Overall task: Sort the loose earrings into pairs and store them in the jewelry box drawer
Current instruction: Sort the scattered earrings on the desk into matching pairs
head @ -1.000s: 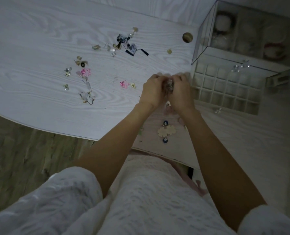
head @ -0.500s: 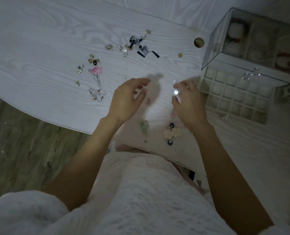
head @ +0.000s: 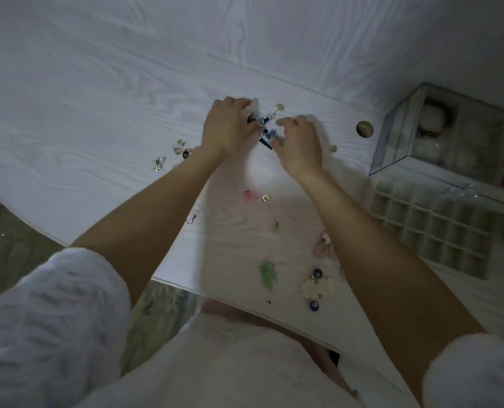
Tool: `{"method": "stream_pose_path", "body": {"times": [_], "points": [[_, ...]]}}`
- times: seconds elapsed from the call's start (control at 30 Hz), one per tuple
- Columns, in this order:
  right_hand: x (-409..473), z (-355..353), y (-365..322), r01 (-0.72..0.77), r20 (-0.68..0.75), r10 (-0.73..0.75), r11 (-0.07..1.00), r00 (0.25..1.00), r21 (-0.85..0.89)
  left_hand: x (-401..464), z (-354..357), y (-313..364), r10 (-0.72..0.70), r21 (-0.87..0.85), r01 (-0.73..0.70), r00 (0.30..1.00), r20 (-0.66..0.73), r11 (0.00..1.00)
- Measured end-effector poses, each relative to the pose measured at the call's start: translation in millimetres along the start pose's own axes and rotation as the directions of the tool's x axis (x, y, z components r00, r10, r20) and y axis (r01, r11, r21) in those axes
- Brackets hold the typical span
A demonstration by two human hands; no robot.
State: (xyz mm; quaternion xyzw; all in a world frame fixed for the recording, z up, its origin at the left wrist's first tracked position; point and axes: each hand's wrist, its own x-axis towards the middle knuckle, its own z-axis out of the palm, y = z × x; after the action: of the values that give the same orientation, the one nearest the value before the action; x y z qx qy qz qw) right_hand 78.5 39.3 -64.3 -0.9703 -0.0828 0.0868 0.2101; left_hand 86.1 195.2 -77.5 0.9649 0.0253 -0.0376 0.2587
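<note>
my left hand (head: 225, 128) and right hand (head: 299, 141) are both out over the far part of the table (head: 97, 113), fingers curled in on the blue-and-white earrings (head: 267, 132) that lie between them. my left fingertips pinch at one end of the cluster; whether my right fingers actually hold the other end or only touch it, i cannot tell. just left of my left wrist lie a few small gold earrings (head: 181, 148). nearer me, between my forearms, are a pink earring (head: 249, 195) and a green one (head: 267, 273). the cream flower pair (head: 317, 287) sits just inside my right forearm. the drawer (head: 433, 225) stands pulled out, well to the right of my right hand, below the glass box (head: 398, 142).
</note>
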Motion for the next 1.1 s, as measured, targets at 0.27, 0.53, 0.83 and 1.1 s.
{"method": "stream_pose_path", "body": {"times": [0.27, 0.53, 0.83, 1.1], "points": [[-1.1, 8.1, 3.3, -0.062, 0.002, 0.062, 0.996, 0.998, 0.058, 21.3, 9.5, 7.6, 0.051, 0.107, -0.051, 0.999, 0.01, 0.993], [-18.0, 2.5, 22.5, -0.154, -0.018, 0.169, 0.933, 0.985, 0.325, 9.9, -7.1, 9.3, 0.062, -0.095, -0.072, 0.993, -0.099, 0.993], [-41.5, -19.7, 21.2, -0.014, -0.224, 0.121, 0.904, 0.967, 0.428, -44.9, -12.1, 34.4, -0.026, -0.593, -0.053, 0.992, -0.123, 0.803], [-65.6, -31.3, 52.4, -0.081, -0.141, 0.159, 0.894, 0.977, 0.441, -63.9, 32.6, 66.4, -0.078, -0.706, 0.055, 0.997, -0.001, 0.706]]}}
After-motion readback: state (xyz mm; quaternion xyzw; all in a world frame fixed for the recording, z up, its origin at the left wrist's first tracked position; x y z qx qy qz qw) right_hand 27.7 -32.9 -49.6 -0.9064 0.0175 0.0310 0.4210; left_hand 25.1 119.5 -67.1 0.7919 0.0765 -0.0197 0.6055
